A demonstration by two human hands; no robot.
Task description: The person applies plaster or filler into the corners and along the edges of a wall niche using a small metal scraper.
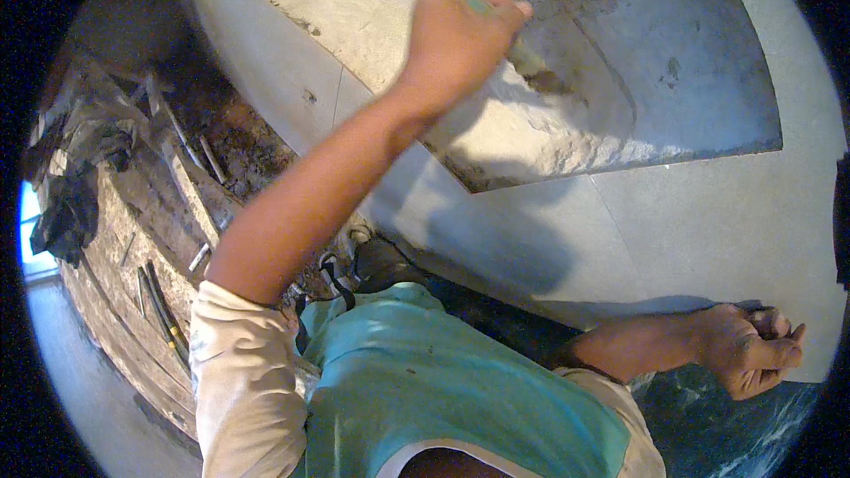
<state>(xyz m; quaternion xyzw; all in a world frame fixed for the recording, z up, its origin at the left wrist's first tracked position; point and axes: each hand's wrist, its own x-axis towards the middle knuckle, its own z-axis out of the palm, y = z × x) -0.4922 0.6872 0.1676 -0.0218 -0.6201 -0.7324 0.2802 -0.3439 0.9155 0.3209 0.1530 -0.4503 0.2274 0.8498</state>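
Note:
My left hand (465,40) reaches out over a recessed patch in the grey slab, its fingers closed round a small tool with a green handle (479,4). Below the fist, the tool's pale green lower part (526,59) points down toward the patch; its brown end is blurred, so its exact kind does not show. Beneath it, cream-coloured powder (531,133) meets darker, smooth wet mortar (691,53). My right hand (753,350) rests at the slab's near right edge with fingers curled in. Whether anything is inside that fist is hidden.
Grey tiles (522,221) border the recess. To the left, lower down, lie wooden boards (124,221), a black plastic sheet (75,212) and dark hoses (164,310) beside rubble. A dark green marbled surface (708,425) shows below my right hand.

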